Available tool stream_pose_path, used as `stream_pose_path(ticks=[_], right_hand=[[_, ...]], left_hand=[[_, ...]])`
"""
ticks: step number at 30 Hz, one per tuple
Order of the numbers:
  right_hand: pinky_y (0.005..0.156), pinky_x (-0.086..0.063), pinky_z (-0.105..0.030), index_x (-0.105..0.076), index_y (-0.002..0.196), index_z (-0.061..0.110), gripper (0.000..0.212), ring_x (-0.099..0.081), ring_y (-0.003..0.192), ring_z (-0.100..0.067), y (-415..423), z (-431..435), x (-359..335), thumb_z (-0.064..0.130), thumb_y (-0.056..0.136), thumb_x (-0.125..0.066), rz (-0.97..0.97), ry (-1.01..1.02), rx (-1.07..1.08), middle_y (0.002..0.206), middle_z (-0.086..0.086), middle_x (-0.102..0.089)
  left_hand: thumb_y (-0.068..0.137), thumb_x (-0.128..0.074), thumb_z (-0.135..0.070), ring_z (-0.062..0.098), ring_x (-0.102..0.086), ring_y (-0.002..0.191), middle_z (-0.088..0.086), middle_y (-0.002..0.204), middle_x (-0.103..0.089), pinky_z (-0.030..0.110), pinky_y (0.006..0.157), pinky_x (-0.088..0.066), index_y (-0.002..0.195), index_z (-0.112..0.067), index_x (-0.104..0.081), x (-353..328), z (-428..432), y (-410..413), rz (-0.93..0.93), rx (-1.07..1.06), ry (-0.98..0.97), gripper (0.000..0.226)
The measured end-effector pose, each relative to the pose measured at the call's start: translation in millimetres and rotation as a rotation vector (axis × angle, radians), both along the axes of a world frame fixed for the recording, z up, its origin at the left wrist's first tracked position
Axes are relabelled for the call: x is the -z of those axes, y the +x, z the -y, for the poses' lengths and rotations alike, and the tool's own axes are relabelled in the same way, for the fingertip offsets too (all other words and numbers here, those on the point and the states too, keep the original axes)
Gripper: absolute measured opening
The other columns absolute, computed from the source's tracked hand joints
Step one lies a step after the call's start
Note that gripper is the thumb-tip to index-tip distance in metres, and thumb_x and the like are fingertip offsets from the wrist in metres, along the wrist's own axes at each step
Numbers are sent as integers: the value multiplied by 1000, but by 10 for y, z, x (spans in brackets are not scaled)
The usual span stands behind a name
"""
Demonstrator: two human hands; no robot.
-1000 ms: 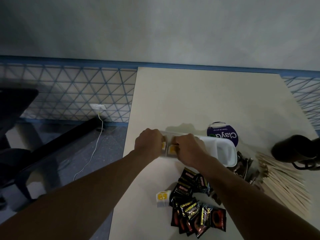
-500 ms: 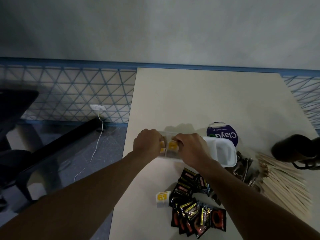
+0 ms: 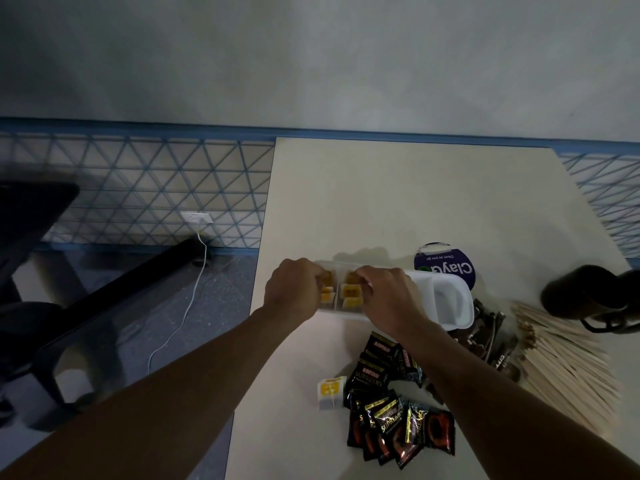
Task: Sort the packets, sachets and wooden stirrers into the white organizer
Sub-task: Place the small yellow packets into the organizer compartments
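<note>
The white organizer [image 3: 453, 299] lies across the near middle of the table. Its left compartments hold yellow sachets [image 3: 350, 296], and its right compartment looks empty. My left hand [image 3: 294, 289] curls its fingers onto the sachets in the leftmost compartment. My right hand [image 3: 388, 299] pinches the sachets in the compartment beside it. One loose yellow sachet [image 3: 330, 391] lies near the table's left edge. Black packets [image 3: 398, 417] are piled beside it. Brown sachets [image 3: 491, 337] and a heap of wooden stirrers [image 3: 561, 358] lie at the right.
A round dark-blue sticker [image 3: 450, 266] sits behind the organizer. A dark rounded object [image 3: 581, 296] stands at the table's right edge. The table [image 3: 415, 195] ends close to my left hand, with floor, a cable and dark furniture beyond.
Both hands stayed at the organizer's left compartments. They have drawn slightly apart, and more of the yellow sachets shows between them.
</note>
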State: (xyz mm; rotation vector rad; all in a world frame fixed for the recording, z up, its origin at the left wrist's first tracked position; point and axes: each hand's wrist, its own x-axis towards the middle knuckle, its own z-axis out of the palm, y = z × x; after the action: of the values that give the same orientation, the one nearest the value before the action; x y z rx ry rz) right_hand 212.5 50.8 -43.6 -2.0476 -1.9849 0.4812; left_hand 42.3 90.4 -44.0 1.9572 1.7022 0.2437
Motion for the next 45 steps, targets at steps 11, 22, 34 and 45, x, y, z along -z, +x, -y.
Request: stream_pose_path(ticks=[11, 22, 34, 45], right_hand=[[83, -55, -36, -71, 115, 13, 31, -68, 98, -28, -15, 245, -14, 6, 86, -62, -57, 144, 66, 108, -7, -74], [85, -58, -31, -76, 102, 23, 26, -68, 89, -6, -157, 747, -44, 9, 82, -67, -242, -199, -58, 99, 8, -75], [71, -49, -16, -80, 96, 20, 10, -64, 76, -1, -226, 880, 120, 22, 88, -74, -220, -322, -119, 83, 13, -71], [71, -53, -24, -71, 96, 20, 7, -64, 83, -11, -266, 841, 182, 21, 89, -72, -207, -268, -90, 93, 4, -70]], left_hand=[[84, -71, -23, 16, -68, 90, -5, 94, -75, 33, 83, -55, 97, -24, -75, -107, 282, -312, 232, 16, 57, 13], [72, -83, -39, 20, -66, 85, -1, 82, -68, 32, 76, -53, 86, -12, -71, 108, 878, -431, 93, 200, -318, 33], [70, -82, -32, 23, -57, 87, 4, 95, -66, 29, 64, -42, 91, -18, -60, 409, 1219, -297, 69, 103, -244, 34], [83, -67, -26, 29, -64, 92, 7, 97, -72, 34, 74, -48, 101, -18, -72, 391, 1079, -341, 76, 118, -150, 20]])
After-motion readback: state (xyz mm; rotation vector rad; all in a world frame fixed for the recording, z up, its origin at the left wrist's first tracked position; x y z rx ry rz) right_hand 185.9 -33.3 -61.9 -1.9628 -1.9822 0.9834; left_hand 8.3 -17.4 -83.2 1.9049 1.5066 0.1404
